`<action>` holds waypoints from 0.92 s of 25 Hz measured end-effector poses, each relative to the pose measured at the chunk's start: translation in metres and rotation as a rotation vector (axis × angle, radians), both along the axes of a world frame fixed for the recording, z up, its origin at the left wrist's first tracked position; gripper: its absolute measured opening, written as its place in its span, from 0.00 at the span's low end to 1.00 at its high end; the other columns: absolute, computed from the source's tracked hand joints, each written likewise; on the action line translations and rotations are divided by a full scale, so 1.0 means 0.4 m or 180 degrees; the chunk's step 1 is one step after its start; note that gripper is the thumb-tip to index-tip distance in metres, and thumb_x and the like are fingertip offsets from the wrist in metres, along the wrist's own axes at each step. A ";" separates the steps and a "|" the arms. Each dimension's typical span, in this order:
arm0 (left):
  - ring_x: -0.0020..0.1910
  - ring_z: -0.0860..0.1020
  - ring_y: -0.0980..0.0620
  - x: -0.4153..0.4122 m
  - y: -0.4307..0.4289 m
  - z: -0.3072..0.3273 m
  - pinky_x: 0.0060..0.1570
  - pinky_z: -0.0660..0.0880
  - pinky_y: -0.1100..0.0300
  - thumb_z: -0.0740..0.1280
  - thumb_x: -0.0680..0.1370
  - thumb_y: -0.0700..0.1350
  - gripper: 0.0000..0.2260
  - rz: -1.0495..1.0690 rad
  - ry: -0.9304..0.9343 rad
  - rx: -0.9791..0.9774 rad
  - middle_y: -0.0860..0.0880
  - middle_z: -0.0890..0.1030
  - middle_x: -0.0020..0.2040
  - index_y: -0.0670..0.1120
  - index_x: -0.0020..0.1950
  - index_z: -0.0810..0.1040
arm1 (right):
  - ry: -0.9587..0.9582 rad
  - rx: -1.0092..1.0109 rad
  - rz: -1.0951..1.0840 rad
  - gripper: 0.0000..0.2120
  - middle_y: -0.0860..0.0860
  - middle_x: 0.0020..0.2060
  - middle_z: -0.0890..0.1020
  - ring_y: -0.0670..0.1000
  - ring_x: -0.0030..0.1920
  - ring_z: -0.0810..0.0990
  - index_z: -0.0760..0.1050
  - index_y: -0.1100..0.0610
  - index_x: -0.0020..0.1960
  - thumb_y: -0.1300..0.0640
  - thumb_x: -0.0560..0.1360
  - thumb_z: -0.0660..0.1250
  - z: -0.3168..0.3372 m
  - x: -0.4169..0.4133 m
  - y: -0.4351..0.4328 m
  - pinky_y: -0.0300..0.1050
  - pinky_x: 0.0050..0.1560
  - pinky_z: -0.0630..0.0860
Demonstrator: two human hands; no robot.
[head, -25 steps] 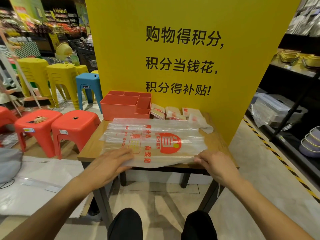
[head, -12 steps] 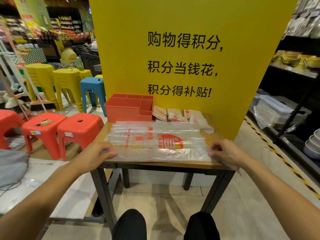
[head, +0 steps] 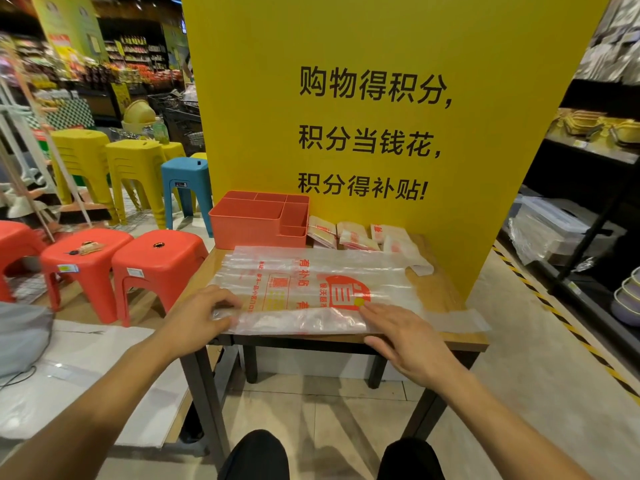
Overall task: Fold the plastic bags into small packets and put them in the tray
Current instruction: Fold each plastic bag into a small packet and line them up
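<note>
A clear plastic bag (head: 311, 282) with red print lies flat across the small wooden table (head: 446, 292). Its near edge is folded over into a long strip. My left hand (head: 197, 320) pinches the strip's left end with curled fingers. My right hand (head: 405, 337) lies flat on the strip near its middle, fingers straight and pressing it down. One bag handle (head: 460, 320) sticks out to the right. The coral divided tray (head: 249, 226) stands at the table's back left, its visible compartments empty. Several folded bag packets (head: 353, 237) lie to its right against the yellow board.
A tall yellow sign board (head: 363, 46) rises just behind the table. Red stools (head: 156, 261), yellow stools and a blue stool (head: 187, 185) stand to the left. Dark shelves (head: 588, 202) with bowls and bins run along the right. My knees are below the table's front edge.
The bag's near edge has been folded away from me into a strip. My right hand has slid left from the bag's right end onto the fold; my left hand has moved slightly right.
</note>
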State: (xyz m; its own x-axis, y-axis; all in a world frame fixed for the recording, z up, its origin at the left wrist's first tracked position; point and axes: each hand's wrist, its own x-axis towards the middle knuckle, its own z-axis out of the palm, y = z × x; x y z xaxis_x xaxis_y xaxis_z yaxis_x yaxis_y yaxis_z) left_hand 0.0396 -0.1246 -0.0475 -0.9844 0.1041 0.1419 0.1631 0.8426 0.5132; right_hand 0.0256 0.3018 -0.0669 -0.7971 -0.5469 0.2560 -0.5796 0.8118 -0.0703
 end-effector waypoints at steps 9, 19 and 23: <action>0.63 0.75 0.62 0.026 -0.002 -0.019 0.65 0.72 0.58 0.71 0.79 0.40 0.14 -0.0122 0.0064 0.0010 0.61 0.78 0.61 0.60 0.57 0.81 | 0.0174 0.0320 -0.0483 0.34 0.45 0.81 0.56 0.46 0.82 0.54 0.53 0.46 0.83 0.31 0.83 0.41 -0.083 -0.034 0.001 0.45 0.80 0.48; 0.82 0.60 0.49 0.037 0.220 -0.031 0.81 0.56 0.47 0.52 0.85 0.61 0.25 -0.0510 0.0884 -0.1643 0.53 0.65 0.81 0.57 0.81 0.64 | 0.0057 0.0198 -0.0358 0.34 0.45 0.83 0.54 0.46 0.83 0.51 0.48 0.41 0.84 0.32 0.81 0.32 -0.066 -0.024 -0.003 0.48 0.83 0.49; 0.75 0.72 0.50 0.015 0.335 -0.091 0.71 0.74 0.49 0.64 0.84 0.53 0.23 -0.0909 0.1229 -0.1736 0.53 0.72 0.77 0.55 0.79 0.69 | 0.0024 0.0162 -0.0399 0.37 0.43 0.83 0.51 0.44 0.83 0.48 0.46 0.38 0.83 0.30 0.77 0.28 -0.065 -0.016 -0.010 0.48 0.83 0.47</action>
State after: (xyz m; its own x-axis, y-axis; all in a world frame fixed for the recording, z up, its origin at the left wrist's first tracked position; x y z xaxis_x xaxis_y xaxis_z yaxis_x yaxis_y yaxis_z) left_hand 0.0458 0.0095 -0.0837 -0.7983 0.5048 0.3284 0.4997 0.8596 -0.1065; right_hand 0.0192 0.2980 -0.0927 -0.8582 -0.4555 0.2367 -0.4737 0.8804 -0.0232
